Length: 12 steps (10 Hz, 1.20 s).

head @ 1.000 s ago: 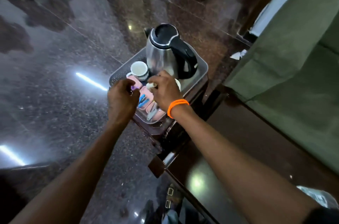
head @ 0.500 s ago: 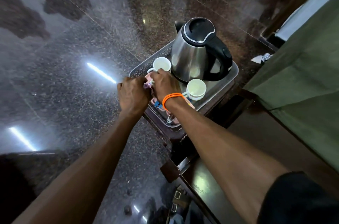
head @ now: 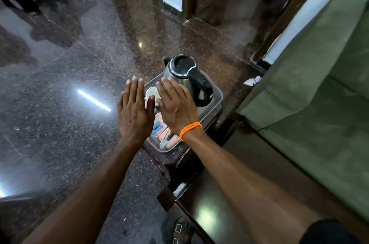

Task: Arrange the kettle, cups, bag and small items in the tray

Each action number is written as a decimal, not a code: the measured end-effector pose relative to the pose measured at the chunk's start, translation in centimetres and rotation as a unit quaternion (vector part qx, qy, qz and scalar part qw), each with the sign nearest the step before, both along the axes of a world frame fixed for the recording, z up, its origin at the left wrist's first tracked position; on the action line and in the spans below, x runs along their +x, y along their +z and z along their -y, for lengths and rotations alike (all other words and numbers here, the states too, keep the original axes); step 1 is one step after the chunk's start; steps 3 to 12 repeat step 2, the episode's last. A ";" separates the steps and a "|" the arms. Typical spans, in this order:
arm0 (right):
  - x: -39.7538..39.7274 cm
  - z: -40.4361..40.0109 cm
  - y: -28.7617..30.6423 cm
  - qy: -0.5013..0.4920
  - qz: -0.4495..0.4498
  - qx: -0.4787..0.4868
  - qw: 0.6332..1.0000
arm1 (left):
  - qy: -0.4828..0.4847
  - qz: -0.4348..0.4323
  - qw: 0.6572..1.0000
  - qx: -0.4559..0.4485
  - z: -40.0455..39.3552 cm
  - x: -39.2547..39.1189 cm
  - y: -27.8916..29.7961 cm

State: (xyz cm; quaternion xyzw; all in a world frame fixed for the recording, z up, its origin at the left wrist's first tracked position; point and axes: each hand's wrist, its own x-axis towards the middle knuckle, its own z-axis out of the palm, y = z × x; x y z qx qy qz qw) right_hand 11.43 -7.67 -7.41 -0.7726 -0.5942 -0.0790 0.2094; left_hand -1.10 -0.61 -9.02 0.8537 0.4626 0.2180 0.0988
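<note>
A steel kettle (head: 184,73) with a black lid and handle stands at the far end of a clear rectangular tray (head: 216,98). One white cup (head: 150,92) shows between my hands; the other cup is hidden under my right hand. A pink bag (head: 169,140) lies at the tray's near end with a blue clip (head: 156,127) and a metal clipper (head: 164,142) on it. My left hand (head: 134,113) and my right hand (head: 175,106) hover flat over the tray, palms down, fingers straight, holding nothing.
The tray sits on a small dark wooden stand (head: 179,164) beside a glossy dark table (head: 229,193). A green sofa (head: 319,94) fills the right side. Polished granite floor (head: 60,104) lies to the left, with sandals (head: 179,229) below and a crumpled white paper (head: 252,81) near the sofa.
Both hands have let go of the pink bag and lifted off the tray, now spread flat above it. The camera view has pulled back and higher.
</note>
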 end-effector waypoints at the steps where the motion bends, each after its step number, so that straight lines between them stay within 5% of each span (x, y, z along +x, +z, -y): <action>1: 2.3 3.3 4.8 -0.030 -0.005 0.006 1.000 | -0.047 0.029 0.998 0.030 1.5 2.6 4.4; 2: 5.0 6.9 9.6 -0.061 0.016 0.021 0.998 | -0.106 0.043 0.992 0.058 3.5 5.6 8.7; 12: 5.0 6.9 9.6 -0.061 0.016 0.021 0.998 | -0.106 0.043 0.992 0.058 3.5 5.6 8.7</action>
